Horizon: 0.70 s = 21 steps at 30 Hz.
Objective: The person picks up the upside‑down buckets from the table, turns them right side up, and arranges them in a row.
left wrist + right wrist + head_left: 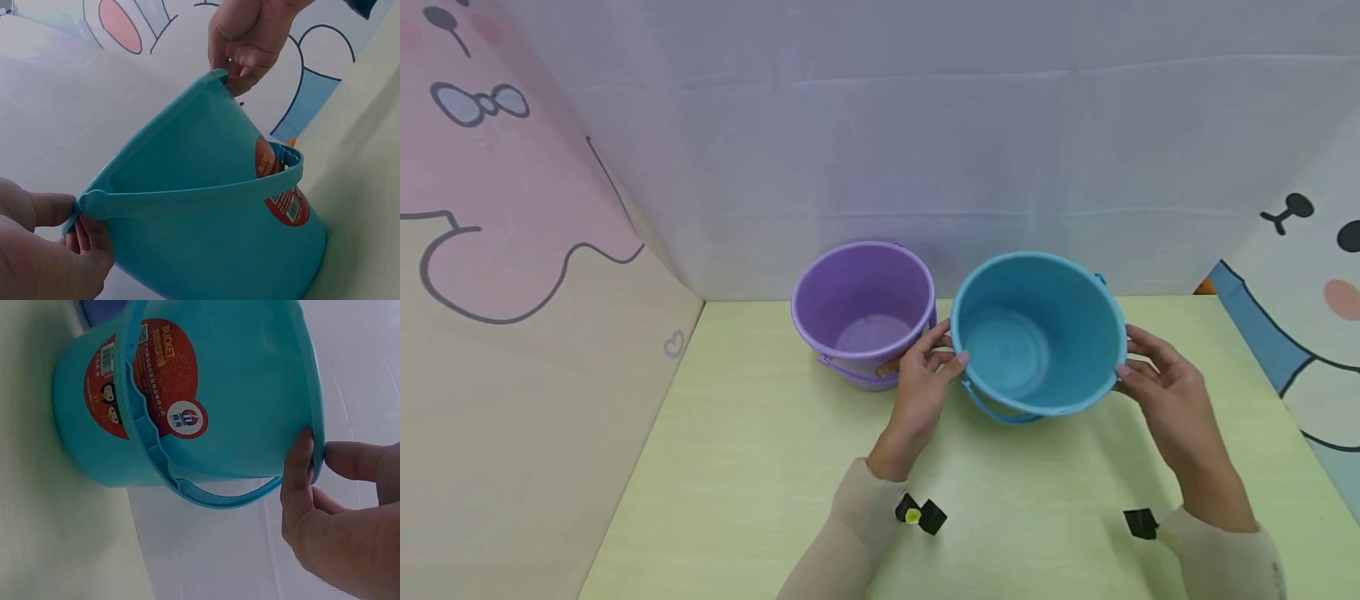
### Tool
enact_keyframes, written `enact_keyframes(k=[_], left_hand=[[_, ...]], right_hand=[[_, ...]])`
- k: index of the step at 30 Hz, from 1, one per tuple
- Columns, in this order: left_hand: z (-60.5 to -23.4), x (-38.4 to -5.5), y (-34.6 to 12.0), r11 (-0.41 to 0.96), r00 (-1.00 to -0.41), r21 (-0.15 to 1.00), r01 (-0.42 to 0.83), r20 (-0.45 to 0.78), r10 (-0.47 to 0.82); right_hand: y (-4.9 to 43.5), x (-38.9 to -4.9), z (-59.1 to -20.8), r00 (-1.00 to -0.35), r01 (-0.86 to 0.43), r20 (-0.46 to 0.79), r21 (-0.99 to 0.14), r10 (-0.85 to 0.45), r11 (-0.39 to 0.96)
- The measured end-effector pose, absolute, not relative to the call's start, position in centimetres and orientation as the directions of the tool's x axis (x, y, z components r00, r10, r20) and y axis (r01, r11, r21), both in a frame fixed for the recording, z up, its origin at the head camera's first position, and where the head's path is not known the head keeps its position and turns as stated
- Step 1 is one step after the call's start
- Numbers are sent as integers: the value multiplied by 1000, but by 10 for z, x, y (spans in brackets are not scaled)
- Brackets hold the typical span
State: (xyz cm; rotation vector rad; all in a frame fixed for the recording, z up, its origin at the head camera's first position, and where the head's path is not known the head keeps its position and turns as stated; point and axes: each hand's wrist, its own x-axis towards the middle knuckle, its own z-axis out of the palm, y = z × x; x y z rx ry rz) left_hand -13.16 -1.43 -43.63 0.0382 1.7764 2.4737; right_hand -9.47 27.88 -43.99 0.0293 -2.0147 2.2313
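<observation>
A blue bucket (1037, 333) is held by its rim between both hands, its open mouth turned up toward the head camera. My left hand (922, 383) pinches the rim on the left side, thumb over the edge and fingers below it. On the opposite side my right hand (1172, 400) pinches the rim the same way. The bucket's handle (206, 199) hangs down along its outer wall. A red label (153, 381) shows on that wall in the right wrist view. Just left of my left hand stands a purple bucket (862, 300) with its handle lowered.
The pale green table (737, 467) runs back to a white cloth wall (880, 150). Side panels with cartoon drawings stand at the left (535, 350) and right (1292, 333). Both buckets are near the table's back edge.
</observation>
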Motion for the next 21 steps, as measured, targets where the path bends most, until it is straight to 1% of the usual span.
enact_keyframes(k=[5, 10, 17, 21], left_hand=[[-437, -137, -9, -387, -995, 917, -95, -77, 62], [-439, -142, -4, -422, -992, 898, -124, -117, 44], [-441, -149, 1, -482, -988, 866, -132, -154, -7], [-441, -152, 5, -528, -983, 836, -146, -184, -21]], right_hand=[[277, -99, -440, -991, -81, 72, -993, 114, -81], [277, -104, -438, -987, -58, 47, -996, 151, -71], [274, -115, -431, -992, -26, 19, -998, 121, -60], [272, -119, -429, -992, -9, -3, -995, 123, -102]])
